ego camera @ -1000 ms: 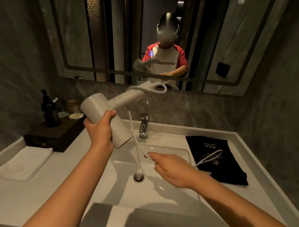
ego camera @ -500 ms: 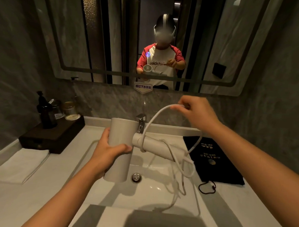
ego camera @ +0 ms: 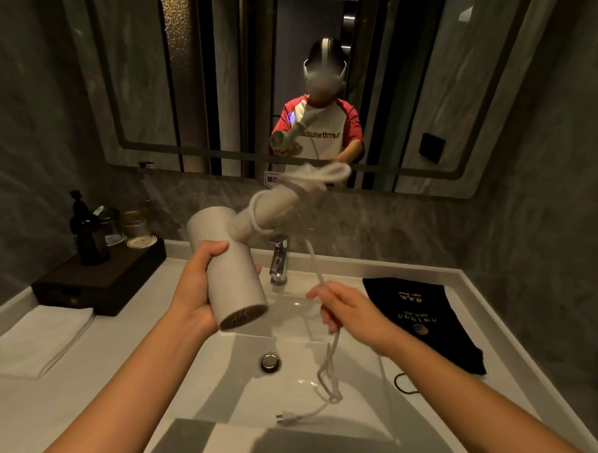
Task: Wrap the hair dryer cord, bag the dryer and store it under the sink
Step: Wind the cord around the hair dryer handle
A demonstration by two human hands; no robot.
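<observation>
My left hand (ego camera: pixel 199 287) grips the barrel of the white hair dryer (ego camera: pixel 233 278) above the sink basin (ego camera: pixel 235 388), with the handle pointing up and away toward the mirror. Loops of the white cord (ego camera: pixel 329 368) circle the handle. My right hand (ego camera: pixel 348 310) pinches the cord over the basin; the rest hangs down in a tangle, and the plug (ego camera: pixel 286 417) dangles near the basin's front. The black drawstring bag (ego camera: pixel 420 320) with gold print lies flat on the counter at the right.
A chrome faucet (ego camera: pixel 278 259) stands behind the basin, with the drain (ego camera: pixel 270 362) in the middle. A dark tray (ego camera: pixel 96 279) with bottles and jars sits at the back left, and a folded white towel (ego camera: pixel 35 338) in front of it. A wall mirror reflects a person.
My right hand came down from beside the mirror to over the basin, carrying the cord around the handle. My left hand tipped the dryer so the handle points up and away.
</observation>
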